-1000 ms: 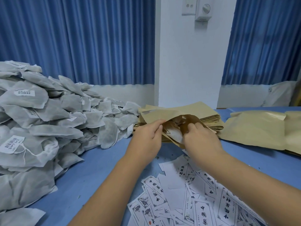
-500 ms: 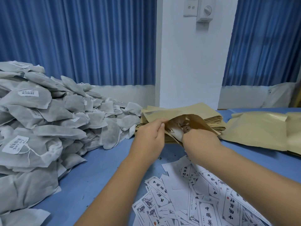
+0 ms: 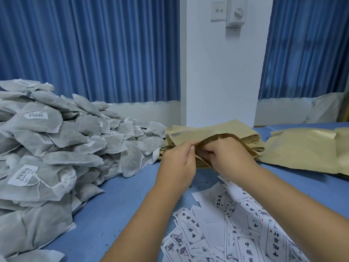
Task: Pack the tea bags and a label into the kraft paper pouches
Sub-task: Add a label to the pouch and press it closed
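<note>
Landmark: the stack of flat kraft pouches (image 3: 249, 138) lies mid-table on the blue table (image 3: 122, 205); all places below are given from it.
Open pouch (image 3: 213, 138): it is on the near side of the stack, lifted off it at the front. Its mouth gapes towards the person and its brown lip arches over the right hand.
Left hand (image 3: 177, 163): it is just in front of the stack's left end. Thumb and fingertips pinch the left corner of the open pouch's mouth, and the other fingers are curled in.
Right hand (image 3: 230, 156): it is in front of the stack's middle, pushed into the pouch mouth with the fingers curled. Whether they hold anything inside, I cannot tell.
Tea bags (image 3: 56, 148): a big loose heap of grey-white bags lies left of the stack, its nearest bags touching the stack's left edge. Several carry barcode tags on strings.
Labels (image 3: 236, 233): these white printed slips are scattered well in front of the stack, under the right forearm.
Other kraft pouches (image 3: 302, 150): they lie to the right of the stack, just beside it.
White pillar (image 3: 221, 72): it stands directly behind the stack, with a switch plate and dial (image 3: 236, 14) high on it.
Blue curtains (image 3: 94, 50): they hang behind the stack, on both sides of the pillar.
</note>
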A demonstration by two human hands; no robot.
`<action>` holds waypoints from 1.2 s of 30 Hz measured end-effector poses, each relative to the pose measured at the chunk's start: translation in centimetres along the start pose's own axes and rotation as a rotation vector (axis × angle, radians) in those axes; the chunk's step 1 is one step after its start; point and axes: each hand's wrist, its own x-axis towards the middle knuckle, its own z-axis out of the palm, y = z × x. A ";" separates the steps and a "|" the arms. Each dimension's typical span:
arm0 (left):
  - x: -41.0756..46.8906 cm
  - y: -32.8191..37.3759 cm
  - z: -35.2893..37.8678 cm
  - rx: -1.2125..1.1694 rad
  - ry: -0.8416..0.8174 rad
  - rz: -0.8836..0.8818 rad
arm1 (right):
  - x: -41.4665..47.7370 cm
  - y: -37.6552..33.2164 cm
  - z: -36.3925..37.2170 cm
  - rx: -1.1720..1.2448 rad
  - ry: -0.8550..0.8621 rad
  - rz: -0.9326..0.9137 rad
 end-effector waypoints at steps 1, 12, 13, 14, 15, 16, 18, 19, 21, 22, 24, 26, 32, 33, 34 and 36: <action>0.0 0.1 0.1 0.000 0.005 0.003 | 0.5 -0.1 0.0 0.013 0.002 -0.002; 0.2 -0.4 -0.5 -0.080 0.127 -0.027 | 2.4 0.5 1.5 0.175 -0.240 -0.011; 0.2 -0.4 -0.5 -0.084 0.140 -0.034 | 1.7 0.3 1.3 0.164 -0.233 -0.027; 0.3 -0.5 -0.6 -0.088 0.149 -0.042 | 1.0 0.1 1.0 0.164 -0.200 -0.055; 0.3 -0.6 -0.6 -0.091 0.157 -0.045 | 0.2 0.0 0.6 0.162 -0.136 -0.105; 0.4 -0.6 -0.7 -0.088 0.163 -0.046 | -0.7 0.0 0.2 0.163 -0.053 -0.162; 0.7 -0.6 -1.0 -0.069 0.164 -0.053 | -2.7 0.4 -0.9 0.172 0.069 -0.228; 1.0 -0.7 -1.3 -0.062 0.166 -0.063 | -3.6 0.7 -1.3 0.174 0.101 -0.250; 1.4 -0.8 -2.1 -0.065 0.203 -0.093 | -5.1 1.4 -1.6 0.105 0.160 -0.293; 1.5 -0.8 -2.6 -0.059 0.218 -0.099 | -5.8 1.8 -1.5 0.042 0.226 -0.310; 1.3 -0.4 -3.5 -0.023 0.228 -0.092 | -6.9 2.6 -1.4 -0.040 0.394 -0.305; 0.4 0.2 -4.6 -0.011 0.225 -0.079 | -8.0 3.3 -1.5 -0.062 0.536 -0.281; -5.6 2.2 -8.2 0.036 0.275 -0.097 | -10.6 2.3 -1.3 0.000 0.546 -0.435; -6.7 2.6 -8.7 0.042 0.276 -0.112 | -10.9 1.7 -1.1 0.013 0.530 -0.476; -7.7 2.8 -9.2 0.029 0.267 -0.131 | -11.2 1.1 -1.0 0.027 0.519 -0.510; -9.5 3.2 -10.1 0.001 0.225 -0.174 | -11.7 0.4 -0.7 0.033 0.526 -0.567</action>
